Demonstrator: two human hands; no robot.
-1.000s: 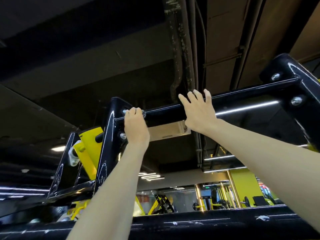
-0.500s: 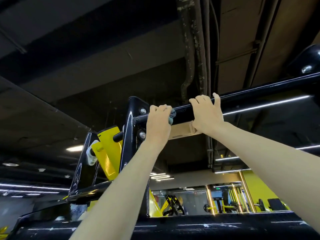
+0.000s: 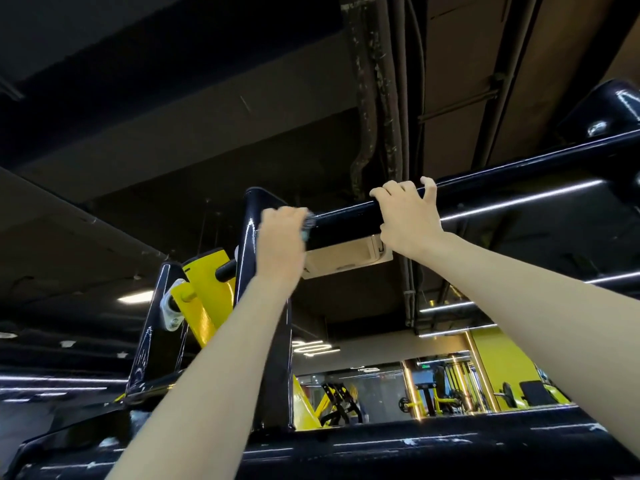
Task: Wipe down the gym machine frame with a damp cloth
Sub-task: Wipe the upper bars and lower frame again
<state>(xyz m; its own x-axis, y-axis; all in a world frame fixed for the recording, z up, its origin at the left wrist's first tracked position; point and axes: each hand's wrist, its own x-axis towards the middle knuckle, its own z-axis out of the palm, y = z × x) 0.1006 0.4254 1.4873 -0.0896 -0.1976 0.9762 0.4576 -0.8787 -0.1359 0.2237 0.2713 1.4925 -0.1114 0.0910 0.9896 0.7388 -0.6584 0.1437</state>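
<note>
Starting close by, a thick black beam [image 3: 381, 448] of the gym machine runs across the bottom. Two bare arms reach up past it. The left hand [image 3: 280, 239] has its grip clenched round a small blue-grey cloth [image 3: 306, 226], holding it on the top bar [image 3: 346, 220], just beside the black post [image 3: 250, 220]. Only a bit of cloth peeks out on the hand's right. The right hand [image 3: 408, 220] is further right, its grip curled over the same bar. A yellow part [image 3: 207, 289] sits left of the post. Far off stand more yellow machines [image 3: 446, 389].
</note>
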